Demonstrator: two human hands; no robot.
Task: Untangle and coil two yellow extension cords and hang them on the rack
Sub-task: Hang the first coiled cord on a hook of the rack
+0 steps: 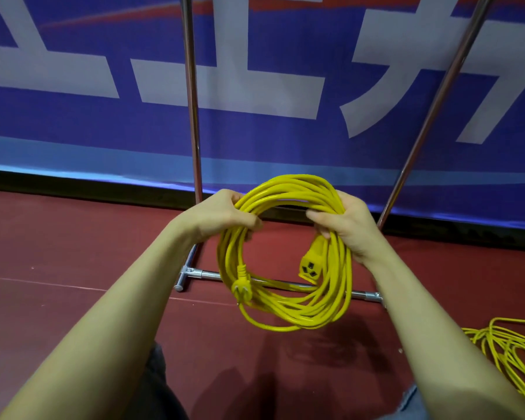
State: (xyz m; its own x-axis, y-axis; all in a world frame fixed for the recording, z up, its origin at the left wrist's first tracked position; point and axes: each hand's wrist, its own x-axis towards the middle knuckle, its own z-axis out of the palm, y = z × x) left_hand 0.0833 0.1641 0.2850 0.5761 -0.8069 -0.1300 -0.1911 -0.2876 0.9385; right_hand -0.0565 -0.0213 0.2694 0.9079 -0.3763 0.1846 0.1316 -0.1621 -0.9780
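One coiled yellow cord (pixel 285 253) hangs in the air before me, in front of the rack (pixel 194 122), whose top is cut off by the frame. My left hand (pixel 225 215) grips the coil at ten o'clock, my right hand (pixel 346 225) at two o'clock, fingers curled round the strands. Its plug (pixel 240 287) hangs at seven o'clock, its socket (pixel 311 265) inside at four. The second cord (pixel 509 350) lies loose on the floor (pixel 73 253) at my four o'clock, partly out of frame.
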